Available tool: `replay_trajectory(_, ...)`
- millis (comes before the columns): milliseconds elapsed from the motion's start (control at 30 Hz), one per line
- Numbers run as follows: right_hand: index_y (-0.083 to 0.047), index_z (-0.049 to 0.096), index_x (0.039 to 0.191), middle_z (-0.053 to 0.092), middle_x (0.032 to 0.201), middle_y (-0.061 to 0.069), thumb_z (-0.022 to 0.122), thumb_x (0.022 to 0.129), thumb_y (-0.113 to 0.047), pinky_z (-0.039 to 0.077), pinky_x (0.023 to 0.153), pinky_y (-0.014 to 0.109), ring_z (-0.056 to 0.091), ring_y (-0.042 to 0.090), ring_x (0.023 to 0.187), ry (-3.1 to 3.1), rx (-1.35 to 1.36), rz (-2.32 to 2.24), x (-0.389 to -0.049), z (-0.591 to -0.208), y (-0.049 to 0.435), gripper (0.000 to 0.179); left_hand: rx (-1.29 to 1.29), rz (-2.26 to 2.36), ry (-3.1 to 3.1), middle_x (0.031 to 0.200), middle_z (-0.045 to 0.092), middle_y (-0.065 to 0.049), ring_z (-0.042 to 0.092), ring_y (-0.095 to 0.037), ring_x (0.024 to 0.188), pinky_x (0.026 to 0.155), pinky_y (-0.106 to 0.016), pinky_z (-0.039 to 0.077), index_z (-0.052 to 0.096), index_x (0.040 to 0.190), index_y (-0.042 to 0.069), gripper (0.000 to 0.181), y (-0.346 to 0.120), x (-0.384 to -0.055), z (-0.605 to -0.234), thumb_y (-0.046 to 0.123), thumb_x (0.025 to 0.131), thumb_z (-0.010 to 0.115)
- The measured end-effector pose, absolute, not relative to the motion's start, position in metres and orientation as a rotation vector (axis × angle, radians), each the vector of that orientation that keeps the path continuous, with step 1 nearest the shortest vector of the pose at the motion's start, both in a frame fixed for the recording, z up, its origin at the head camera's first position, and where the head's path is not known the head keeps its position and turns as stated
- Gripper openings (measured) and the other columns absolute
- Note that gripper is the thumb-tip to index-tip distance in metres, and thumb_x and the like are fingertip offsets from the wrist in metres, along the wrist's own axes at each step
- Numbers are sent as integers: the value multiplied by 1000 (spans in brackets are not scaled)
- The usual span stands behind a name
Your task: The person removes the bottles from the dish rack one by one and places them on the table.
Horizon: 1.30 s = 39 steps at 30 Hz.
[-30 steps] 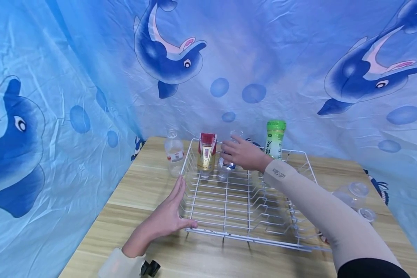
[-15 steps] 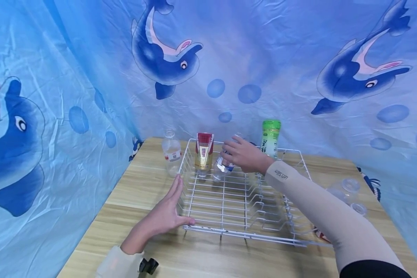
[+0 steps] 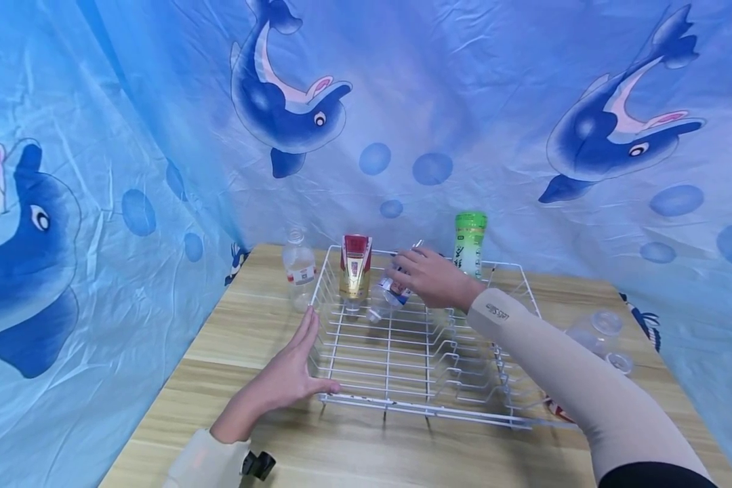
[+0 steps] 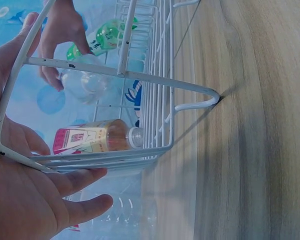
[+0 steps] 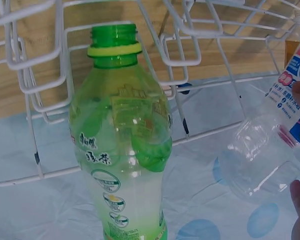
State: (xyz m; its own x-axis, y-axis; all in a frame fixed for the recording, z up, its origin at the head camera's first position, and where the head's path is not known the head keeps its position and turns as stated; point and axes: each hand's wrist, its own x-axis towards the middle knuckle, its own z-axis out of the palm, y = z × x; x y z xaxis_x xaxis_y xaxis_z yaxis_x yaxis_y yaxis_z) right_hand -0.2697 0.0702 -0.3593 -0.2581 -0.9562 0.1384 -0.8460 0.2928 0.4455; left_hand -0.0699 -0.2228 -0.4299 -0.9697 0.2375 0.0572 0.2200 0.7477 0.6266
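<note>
My right hand grips a clear plastic bottle with a blue-and-white label over the back of a white wire dish rack. The bottle tilts, its neck pointing down and left; its label shows in the right wrist view. My left hand rests against the rack's front left corner, fingers straight along the side and thumb on the front rim. Beside the held bottle, a red-and-gold labelled bottle stands neck down in the rack. Right of it, a green tea bottle also stands neck down.
On the wooden table, an upright clear bottle stands outside the rack's left side. Clear bottles stand at the right, partly behind my right sleeve, near a red-labelled item. A blue dolphin-print curtain hangs close behind and left.
The held bottle has gone from nearly upright to a tilt, its neck swinging left and its base right. My left hand stays on the rack corner. The head view has shifted slightly.
</note>
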Motion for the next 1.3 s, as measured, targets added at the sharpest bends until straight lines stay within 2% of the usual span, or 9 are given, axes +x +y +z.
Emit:
replay_trajectory(233, -12, 54, 142, 56, 134, 12, 74, 83, -11, 40, 111, 48, 51, 31, 126, -2219, 1643, -281, -265, -366, 72, 62, 377, 1037, 2908, 166, -16, -10, 15, -41, 149, 116, -53, 26, 1, 160, 1, 139, -224, -71, -432, 74, 69, 75)
replay_trajectory(367, -12, 51, 143, 54, 135, 12, 78, 82, -17, 40, 111, 48, 51, 31, 127, -2254, 1641, -264, -263, -369, 74, 67, 378, 1021, 2904, 166, -17, -10, 16, -41, 149, 116, -53, 27, 0, 160, 1, 139, -223, -72, -432, 75, 69, 75)
replay_trajectory(667, -9, 46, 146, 51, 137, 12, 86, 77, -29, 49, 103, 45, 51, 29, 125, -2337, 1610, -145, -255, -373, 76, 82, 376, 957, 2909, 166, -17, -11, 20, -43, 147, 115, -53, 29, -2, 160, 4, 139, -224, -73, -428, 76, 69, 73)
replay_trajectory(1033, -4, 48, 143, 53, 135, 14, 86, 76, -28, 43, 109, 44, 51, 30, 127, -2347, 1589, 31, -252, -383, 75, 80, 388, 894, 2941, 166, -14, -15, 17, -43, 148, 116, -55, 27, -1, 160, 3, 139, -223, -72, -427, 80, 69, 70)
replay_trajectory(1300, 2, 51, 139, 56, 128, 13, 82, 80, -26, 52, 98, 38, 56, 25, 114, -2389, 1561, 226, -247, -384, 69, 72, 394, 881, 2941, 165, -15, -16, 14, -43, 149, 117, -55, 25, -3, 160, 3, 139, -221, -71, -425, 80, 70, 69)
